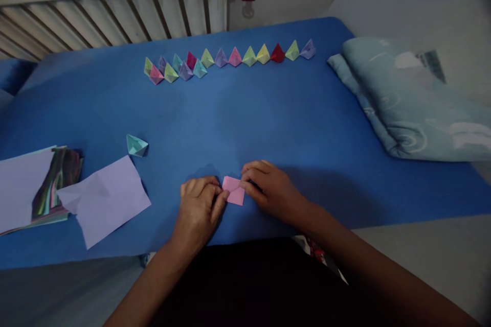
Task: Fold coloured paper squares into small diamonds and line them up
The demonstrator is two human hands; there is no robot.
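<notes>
Nearest us, a small, squarish pink paper [235, 195] sits slightly tilted between our hands, close to both. Our left hand [196, 209] pinches its left edge, our right hand [276, 193] its right, fingertips partly covering it. Leftward lie a lilac sheet [111, 204], then a teal boat [136, 146]; beyond, colourful folded boats [235, 57] in line.

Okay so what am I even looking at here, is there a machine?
No machine: these are a person's bare hands, seen by a camera on their head, looking forward and down. It's the only picture. The left hand and right hand hold a small folded pink paper over a blue surface. Left of them lie a teal boat, a lilac sheet and a paper stack. Paper boats line the back; a folded blanket lies right.
</notes>
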